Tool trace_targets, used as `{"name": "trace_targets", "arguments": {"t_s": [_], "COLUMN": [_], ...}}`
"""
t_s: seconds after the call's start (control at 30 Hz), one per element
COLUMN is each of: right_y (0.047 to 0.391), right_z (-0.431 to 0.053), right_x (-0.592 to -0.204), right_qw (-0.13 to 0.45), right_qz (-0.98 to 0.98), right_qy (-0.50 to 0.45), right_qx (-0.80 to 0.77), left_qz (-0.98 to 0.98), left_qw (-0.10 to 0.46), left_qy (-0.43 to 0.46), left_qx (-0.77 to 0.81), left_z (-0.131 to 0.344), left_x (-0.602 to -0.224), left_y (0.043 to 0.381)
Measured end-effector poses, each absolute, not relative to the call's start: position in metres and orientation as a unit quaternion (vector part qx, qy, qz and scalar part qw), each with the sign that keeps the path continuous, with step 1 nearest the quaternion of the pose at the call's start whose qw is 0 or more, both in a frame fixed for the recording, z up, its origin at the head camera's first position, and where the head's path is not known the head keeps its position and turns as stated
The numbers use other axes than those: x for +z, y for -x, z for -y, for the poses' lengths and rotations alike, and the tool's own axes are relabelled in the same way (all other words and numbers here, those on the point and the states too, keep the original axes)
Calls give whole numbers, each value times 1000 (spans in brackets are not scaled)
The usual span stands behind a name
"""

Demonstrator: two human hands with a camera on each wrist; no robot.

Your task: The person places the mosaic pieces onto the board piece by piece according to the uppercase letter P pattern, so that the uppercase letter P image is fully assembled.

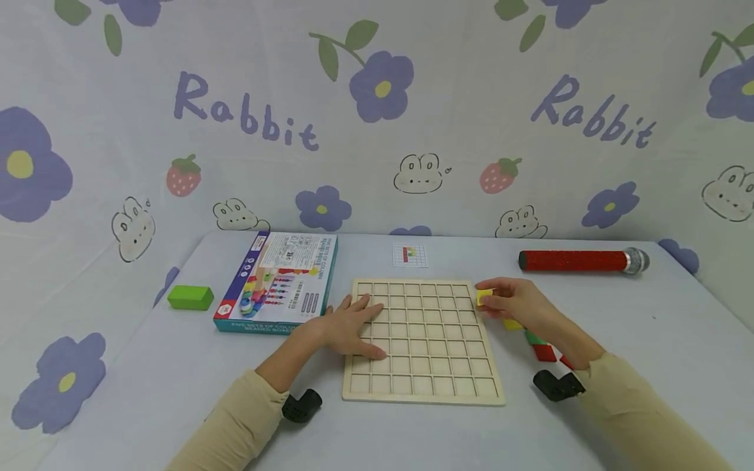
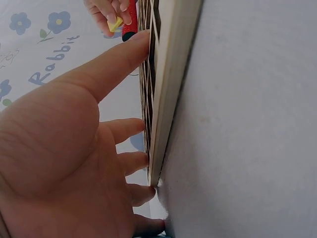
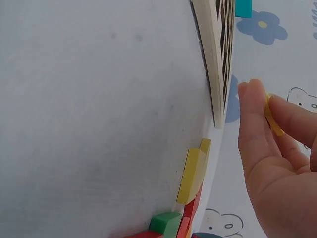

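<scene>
A pale wooden grid board with square cells lies on the table, and no block shows in its cells. My left hand rests on the board's left edge, fingers spread and straight, as the left wrist view also shows. Beyond the board's right edge, my right hand pinches a small yellow block between thumb and fingers, raised off the table. Close below that hand lie another yellow block, a green block and red blocks, partly hidden by the right wrist in the head view.
A flat toy box lies left of the board, with a light green block farther left. Behind the board is a small card printed with a coloured grid. A red microphone lies at the back right.
</scene>
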State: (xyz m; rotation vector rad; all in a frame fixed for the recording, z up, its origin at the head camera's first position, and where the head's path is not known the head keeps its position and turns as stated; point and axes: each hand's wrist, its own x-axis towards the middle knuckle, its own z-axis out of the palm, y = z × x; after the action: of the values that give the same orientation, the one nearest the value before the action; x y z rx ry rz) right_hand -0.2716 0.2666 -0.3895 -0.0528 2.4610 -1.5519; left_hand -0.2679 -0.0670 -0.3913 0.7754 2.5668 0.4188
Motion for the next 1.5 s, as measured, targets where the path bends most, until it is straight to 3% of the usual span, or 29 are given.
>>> {"name": "trace_targets", "arguments": {"t_s": [0.43, 1.5], "right_y": [291, 309], "right_z": [-252, -224], "right_x": [-395, -392], "right_qw": [116, 166], "right_qz": [-860, -867], "right_qy": [-6, 80], "right_qx": [-497, -463], "left_qz": [-927, -934], "left_qw": [209, 203], "left_qy": [-273, -266], "left_qx": [151, 127], "left_z": [67, 53], "left_x": [-392, -389], "left_y": [268, 266]}}
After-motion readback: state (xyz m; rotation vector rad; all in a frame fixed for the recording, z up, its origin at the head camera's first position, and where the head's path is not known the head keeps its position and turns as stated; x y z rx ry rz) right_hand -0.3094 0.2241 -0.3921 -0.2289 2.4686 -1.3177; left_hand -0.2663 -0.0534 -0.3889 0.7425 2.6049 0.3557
